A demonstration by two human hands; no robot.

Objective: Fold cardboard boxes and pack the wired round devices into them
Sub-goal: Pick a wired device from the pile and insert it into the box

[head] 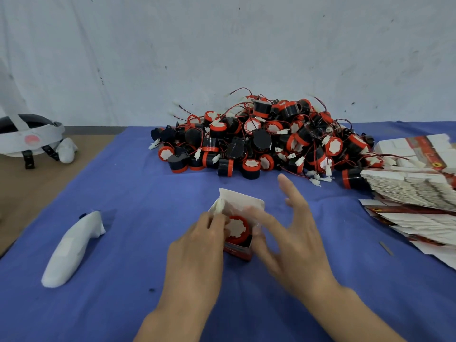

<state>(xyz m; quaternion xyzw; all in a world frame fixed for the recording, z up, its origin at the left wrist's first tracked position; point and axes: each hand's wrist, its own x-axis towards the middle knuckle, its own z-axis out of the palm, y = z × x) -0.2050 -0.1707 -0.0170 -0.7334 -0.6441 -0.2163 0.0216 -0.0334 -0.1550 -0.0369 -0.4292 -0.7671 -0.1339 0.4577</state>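
Note:
A small red and white cardboard box [240, 251] stands on the blue cloth with its top flap [243, 201] raised. Inside it sits a round red and black device [237, 229], white face up. My left hand [197, 245] grips the box's left side, fingers curled at the device's white plug [219, 206]. My right hand [293, 233] hovers at the box's right side, fingers spread and blurred, one finger touching the box rim. A big pile of the same wired devices [261, 139] lies behind.
Stacks of flat unfolded boxes [409, 183] lie at the right edge. A white controller [71, 248] rests on the cloth at left. A white headset [29, 137] sits on the brown table at far left. A pale wall stands behind.

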